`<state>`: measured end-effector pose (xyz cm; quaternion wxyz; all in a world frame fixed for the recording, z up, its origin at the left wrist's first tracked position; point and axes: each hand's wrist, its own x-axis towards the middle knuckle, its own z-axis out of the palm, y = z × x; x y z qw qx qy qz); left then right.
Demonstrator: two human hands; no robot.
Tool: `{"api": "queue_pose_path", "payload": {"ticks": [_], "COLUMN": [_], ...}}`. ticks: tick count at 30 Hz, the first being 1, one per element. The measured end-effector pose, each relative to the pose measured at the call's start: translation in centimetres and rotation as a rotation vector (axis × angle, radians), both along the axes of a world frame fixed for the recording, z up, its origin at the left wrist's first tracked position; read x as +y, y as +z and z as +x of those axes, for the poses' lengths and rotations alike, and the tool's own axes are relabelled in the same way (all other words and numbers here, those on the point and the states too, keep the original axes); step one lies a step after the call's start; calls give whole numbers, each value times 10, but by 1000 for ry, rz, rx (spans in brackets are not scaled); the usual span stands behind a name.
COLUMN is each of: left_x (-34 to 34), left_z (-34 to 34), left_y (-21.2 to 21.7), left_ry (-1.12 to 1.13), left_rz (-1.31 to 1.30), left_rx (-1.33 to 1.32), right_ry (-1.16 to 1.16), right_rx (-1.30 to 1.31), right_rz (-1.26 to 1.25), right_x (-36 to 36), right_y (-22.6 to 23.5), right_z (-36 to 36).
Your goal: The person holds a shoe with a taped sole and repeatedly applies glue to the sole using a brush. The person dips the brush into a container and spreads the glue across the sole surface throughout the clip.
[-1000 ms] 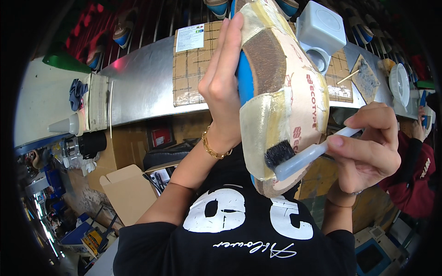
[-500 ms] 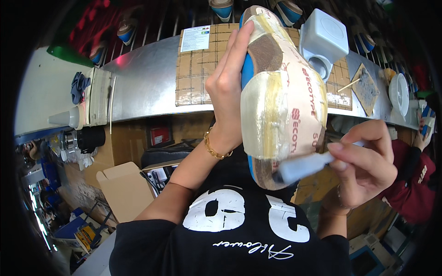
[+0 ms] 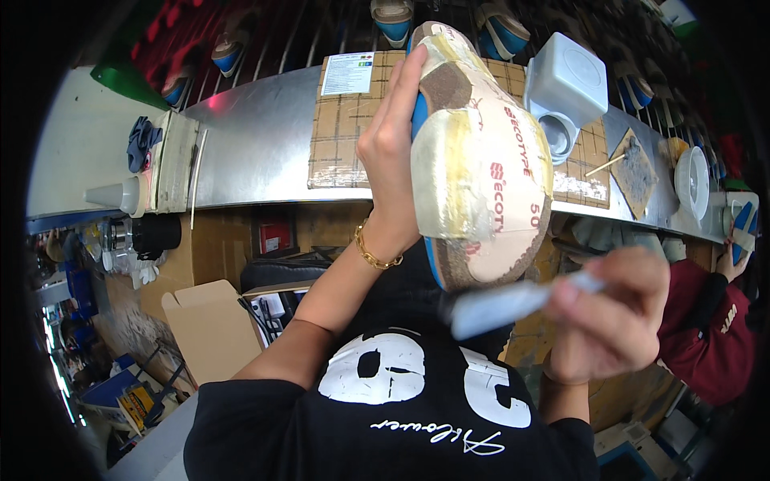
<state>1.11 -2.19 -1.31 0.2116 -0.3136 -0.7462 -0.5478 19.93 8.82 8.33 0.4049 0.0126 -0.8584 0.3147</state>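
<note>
1. The left hand (image 3: 391, 148) is clamped on the left side of a shoe (image 3: 513, 152), fingers stretched along its edge toward the far end; the thumb is hidden from view
2. The right hand (image 3: 613, 309), blurred, is closed round the handle of a brush (image 3: 501, 309), well apart from the left hand
3. The shoe is held up in front of the person, bottom toward the camera, its long axis running away from the body; the bottom shows a pale board with red print, yellowish glossy strips, brown patches and a blue side
4. The brush lies crosswise at the shoe's near end, its head pointing left; whether the bristles touch the shoe cannot be told through the blur
5. A gold chain bracelet (image 3: 375, 248) circles the left wrist, above a black shirt (image 3: 281, 425) with white print
6. Beyond the hands, a cardboard sheet (image 3: 341, 132) lies on a metal bench (image 3: 257, 136), with a white plastic container (image 3: 569, 76) standing at its right part
7. Further right are a stained board (image 3: 638, 180), a thin stick (image 3: 603, 167) reaching onto it, and a white bowl (image 3: 691, 183)
8. At the far right, a co-worker in a dark red sleeve (image 3: 706, 321) holds a blue item (image 3: 744, 224)
9. Behind the bench, more blue-sided footwear (image 3: 391, 24) sits on a barred rack
</note>
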Motion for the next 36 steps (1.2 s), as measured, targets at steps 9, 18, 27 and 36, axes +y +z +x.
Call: {"api": "queue_pose_path", "payload": {"ticks": [9,18,27,36], "left_x": [-1,0,-5,-12], "left_z": [0,-2,4,7], "left_y": [-9,-20,2,7], "left_ry": [-274,-373,-533,-682], "left_rz": [230,255,385,401], "left_rx": [-430,-388,-681,-710], "right_ry": [39,224,162,189], "right_rx": [-77,-103,-70,-158], "right_rz": [-35,-100,-264,-313], "right_x": [4,16,23,34], "right_y": [-5,-3,-14,-14], "right_z": [-15,-7,-18,-16]}}
